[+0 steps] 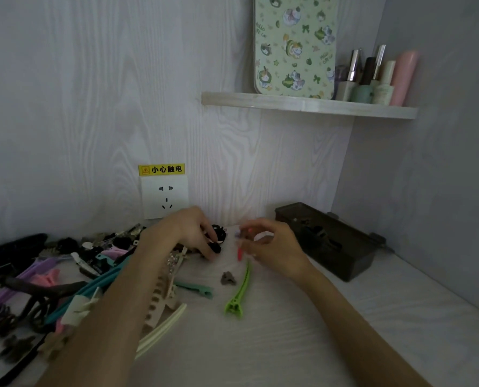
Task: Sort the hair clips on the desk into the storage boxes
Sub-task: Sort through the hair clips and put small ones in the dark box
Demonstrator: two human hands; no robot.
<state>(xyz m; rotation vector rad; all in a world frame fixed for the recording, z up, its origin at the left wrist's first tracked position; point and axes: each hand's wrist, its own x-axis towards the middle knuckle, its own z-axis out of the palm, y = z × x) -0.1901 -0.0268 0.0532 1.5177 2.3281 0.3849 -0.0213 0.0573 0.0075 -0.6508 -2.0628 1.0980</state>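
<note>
My left fingers (209,241) pinched black clips (218,238); right fingers (249,231) pinched a red clip (239,254). I should carry it level to the box (327,241).

A: We see both hands over the desk (288,344). Left hand (189,233), fingers curled, grips black clips (218,237) nr the back wall.

B: Right hand (271,247) pinches a small red clip (240,254), hanging down, tip just above the desk.

A: Lime green clip (239,291) lies betw. the forearms; small grey clip (228,278) just beside it, teal clip (195,287) to its left.

B: Dark storage box (327,241) sits at right, lid off, dark clips inside. Clip pile (51,275) sprawls far left.

A: Contents too blurred for us to sort by type.
</note>
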